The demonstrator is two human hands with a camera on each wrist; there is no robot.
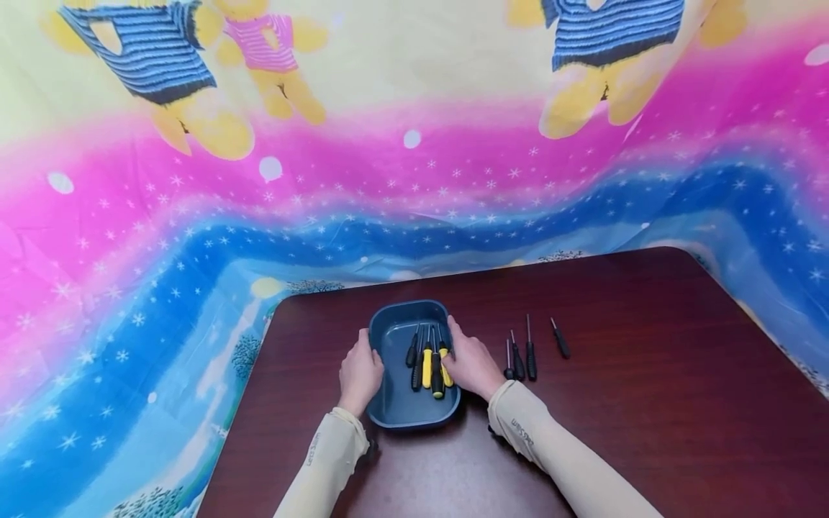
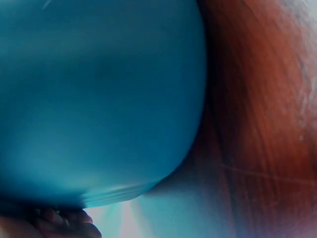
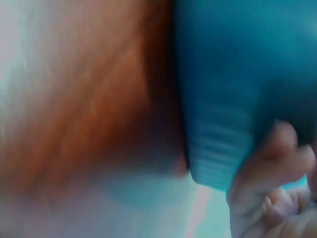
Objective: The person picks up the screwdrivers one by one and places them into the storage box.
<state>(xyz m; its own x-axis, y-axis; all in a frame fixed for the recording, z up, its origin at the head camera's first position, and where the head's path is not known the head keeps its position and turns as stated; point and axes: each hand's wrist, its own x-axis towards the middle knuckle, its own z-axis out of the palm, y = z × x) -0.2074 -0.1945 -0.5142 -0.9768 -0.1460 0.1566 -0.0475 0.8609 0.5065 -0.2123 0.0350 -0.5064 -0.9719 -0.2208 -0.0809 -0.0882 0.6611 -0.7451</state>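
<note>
A deep dark-blue tray (image 1: pixel 396 411) with rounded corners lies between both hands. Several screwdrivers lie in it side by side, shafts toward the far end; among them are a yellow-handled screwdriver (image 1: pixel 427 368) and a black one (image 1: pixel 437 374) with a yellow end. My left hand (image 1: pixel 360 370) grips the tray's left wall, thumb over the rim. On the opposite side my right hand (image 1: pixel 473 361) holds the right wall, its thumb inside near the yellow handles. In the right wrist view, curled fingers (image 3: pixel 267 173) are at the tray's outer side; the left wrist view shows mostly the blue wall (image 2: pixel 99 99).
To the right of the right hand, several black-handled screwdrivers (image 1: pixel 531 360) lie on the dark-red wooden table (image 1: pixel 648 374). A single small black screwdriver (image 1: pixel 560 340) lies farther right. Behind the table's far edge hangs a colourful printed cloth (image 1: pixel 414 173).
</note>
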